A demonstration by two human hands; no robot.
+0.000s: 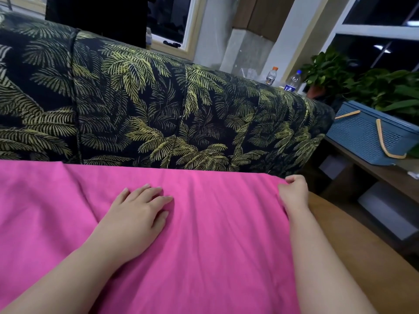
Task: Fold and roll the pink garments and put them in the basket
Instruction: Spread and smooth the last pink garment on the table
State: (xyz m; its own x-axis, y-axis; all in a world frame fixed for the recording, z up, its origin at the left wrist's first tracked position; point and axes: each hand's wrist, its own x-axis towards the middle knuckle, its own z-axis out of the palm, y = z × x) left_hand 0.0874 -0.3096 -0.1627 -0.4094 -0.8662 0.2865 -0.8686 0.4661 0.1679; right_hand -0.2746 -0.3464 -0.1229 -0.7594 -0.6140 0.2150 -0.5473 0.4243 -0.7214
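Head view: the left hand [133, 214] lies flat, fingers straight, on the spread pink garment [204, 234]. The right hand [294, 189] pinches the garment's far right corner. Beyond, the leaf-print sofa [158, 98]; far right, the blue basket [367, 134] on what seems a shelf [362, 164].

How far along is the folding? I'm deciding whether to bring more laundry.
Early. The pink garment lies spread flat, unrolled. The left hand presses it while the right hand pinches its far corner. Rolling and moving it to the blue basket remain.
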